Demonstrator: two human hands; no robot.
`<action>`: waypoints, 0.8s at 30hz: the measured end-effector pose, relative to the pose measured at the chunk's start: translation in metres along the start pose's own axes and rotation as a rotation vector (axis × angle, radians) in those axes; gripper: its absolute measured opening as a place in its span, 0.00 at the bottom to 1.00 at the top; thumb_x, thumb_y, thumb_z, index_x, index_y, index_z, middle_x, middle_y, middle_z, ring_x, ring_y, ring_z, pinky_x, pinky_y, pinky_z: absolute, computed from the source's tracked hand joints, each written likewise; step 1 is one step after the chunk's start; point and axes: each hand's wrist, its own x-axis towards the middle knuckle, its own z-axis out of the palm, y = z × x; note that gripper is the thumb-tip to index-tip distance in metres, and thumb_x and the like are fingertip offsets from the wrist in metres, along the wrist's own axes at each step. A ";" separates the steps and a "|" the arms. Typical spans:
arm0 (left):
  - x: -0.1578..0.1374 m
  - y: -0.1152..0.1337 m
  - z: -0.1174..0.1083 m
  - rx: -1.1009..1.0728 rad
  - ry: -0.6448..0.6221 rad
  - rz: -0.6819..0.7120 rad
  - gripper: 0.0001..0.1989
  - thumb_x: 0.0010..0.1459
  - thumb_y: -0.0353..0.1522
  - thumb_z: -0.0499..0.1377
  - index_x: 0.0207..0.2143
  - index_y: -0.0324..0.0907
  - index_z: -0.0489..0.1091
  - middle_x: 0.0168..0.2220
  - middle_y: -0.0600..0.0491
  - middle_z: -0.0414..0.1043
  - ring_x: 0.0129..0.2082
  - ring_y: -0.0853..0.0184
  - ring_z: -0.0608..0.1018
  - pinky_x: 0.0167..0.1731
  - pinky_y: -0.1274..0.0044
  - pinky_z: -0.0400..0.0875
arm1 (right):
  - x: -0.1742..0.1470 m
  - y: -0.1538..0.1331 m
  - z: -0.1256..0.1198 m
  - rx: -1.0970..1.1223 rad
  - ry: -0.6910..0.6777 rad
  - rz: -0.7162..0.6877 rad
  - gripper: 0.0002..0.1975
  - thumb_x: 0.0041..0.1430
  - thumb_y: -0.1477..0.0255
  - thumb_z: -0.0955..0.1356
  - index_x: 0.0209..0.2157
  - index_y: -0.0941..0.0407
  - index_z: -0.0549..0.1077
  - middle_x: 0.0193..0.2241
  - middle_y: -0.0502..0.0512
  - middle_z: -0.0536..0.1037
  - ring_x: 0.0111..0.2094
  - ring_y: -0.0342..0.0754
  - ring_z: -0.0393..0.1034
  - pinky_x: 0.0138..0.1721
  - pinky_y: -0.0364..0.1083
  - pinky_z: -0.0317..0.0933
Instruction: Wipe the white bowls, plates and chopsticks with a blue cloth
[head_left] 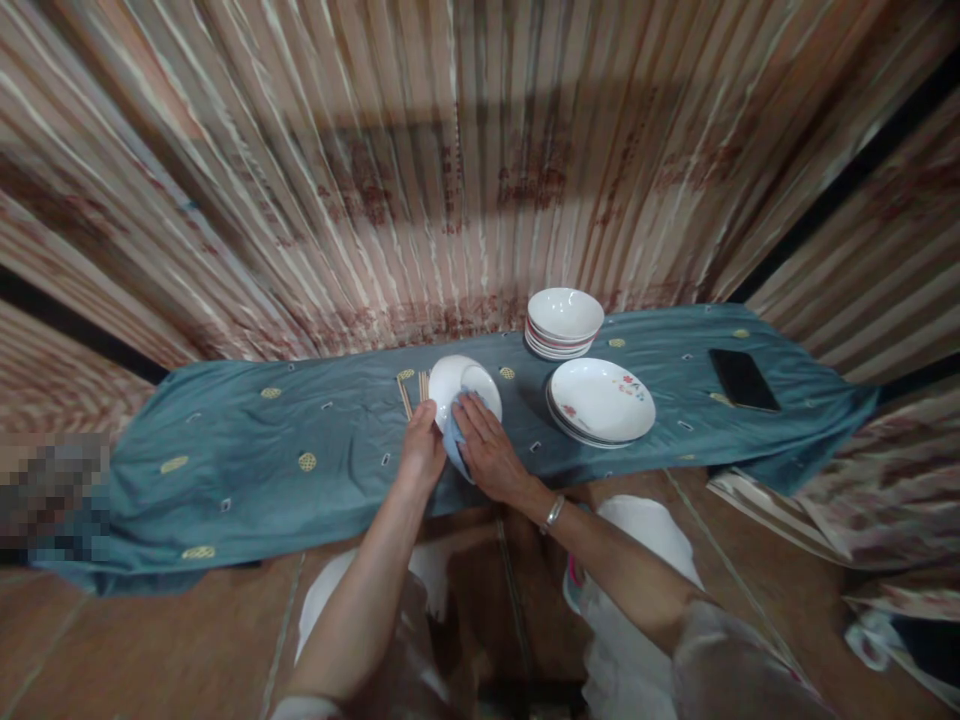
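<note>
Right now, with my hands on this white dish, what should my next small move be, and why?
I'd probably slide the blue cloth under your right hand toward the far side of the white dish: the cloth lies mostly on the near part, the far side shows uncovered, and your left hand holds the edge.

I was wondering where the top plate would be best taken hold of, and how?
I'd probably take the top plate by its near right rim, the right hand coming from the person's side. It lies face up with an exposed rim, and that side is away from the bowls. It rests close upon others, so pinch only the uppermost edge.
</note>
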 end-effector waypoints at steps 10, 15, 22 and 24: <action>-0.018 -0.001 0.006 0.212 -0.230 0.051 0.08 0.49 0.33 0.66 0.31 0.40 0.72 0.27 0.57 0.72 0.27 0.72 0.73 0.33 0.81 0.67 | 0.045 0.008 -0.031 0.090 0.073 0.117 0.25 0.67 0.66 0.56 0.63 0.57 0.58 0.64 0.62 0.57 0.68 0.53 0.43 0.66 0.60 0.42; -0.021 -0.003 0.007 0.315 -0.255 0.071 0.06 0.51 0.34 0.63 0.30 0.41 0.71 0.24 0.57 0.70 0.27 0.70 0.72 0.30 0.80 0.65 | 0.062 0.029 -0.035 0.157 0.172 0.196 0.23 0.67 0.65 0.56 0.57 0.58 0.65 0.59 0.63 0.66 0.63 0.52 0.55 0.64 0.57 0.46; -0.022 -0.005 0.006 0.350 -0.266 0.121 0.08 0.50 0.35 0.64 0.26 0.41 0.69 0.22 0.58 0.69 0.26 0.70 0.72 0.27 0.81 0.63 | 0.069 0.082 -0.018 0.456 0.244 0.504 0.20 0.65 0.62 0.57 0.48 0.57 0.72 0.46 0.59 0.76 0.49 0.53 0.69 0.55 0.52 0.59; -0.022 -0.003 0.006 0.345 -0.269 0.120 0.08 0.49 0.36 0.65 0.26 0.41 0.70 0.22 0.58 0.69 0.28 0.70 0.73 0.28 0.81 0.63 | 0.065 0.094 -0.011 0.539 0.262 0.589 0.19 0.64 0.61 0.58 0.42 0.57 0.74 0.38 0.57 0.78 0.43 0.52 0.71 0.49 0.51 0.62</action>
